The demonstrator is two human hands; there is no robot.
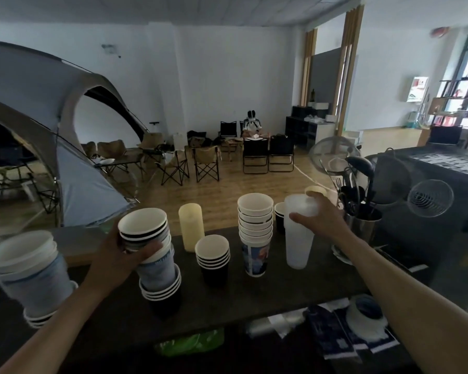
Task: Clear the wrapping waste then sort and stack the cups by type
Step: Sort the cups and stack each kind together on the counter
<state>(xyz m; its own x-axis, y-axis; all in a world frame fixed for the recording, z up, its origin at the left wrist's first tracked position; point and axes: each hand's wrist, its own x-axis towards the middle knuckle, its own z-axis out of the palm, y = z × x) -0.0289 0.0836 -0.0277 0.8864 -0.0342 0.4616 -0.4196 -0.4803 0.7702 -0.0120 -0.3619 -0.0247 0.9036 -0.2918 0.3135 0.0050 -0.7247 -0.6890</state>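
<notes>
In the head view, a dark counter (254, 300) is seen from above, with several piles of cups set along it. The left hand (119, 255) is wrapped round the upper cups of a mixed stack (160, 276), thumb on the near side and fingers curled across the front; black-and-white cups are held at the top, tilted, with pale blue printed cups under them and black cups at the base on the counter. The right hand (322, 220) is closed on the top of the clear cups (299, 244), a tall frosted pile standing upright towards the right of the counter, with the thumb on the near wall and the fingers over the rim. Between the two hands a short pile of black cups (212, 263), a cream tube of cups (191, 226) behind it, and a tall white pile (254, 228) resting in a printed cup are found, all apart from one another. A blurred, leaning pile of blue cups (30, 273) is seen at the far left. Crumpled clear wrapping (268, 323) and a green bag (189, 344) lie below the near edge of the counter. A metal pot of utensils (362, 222) stands just beyond the right hand.
</notes>
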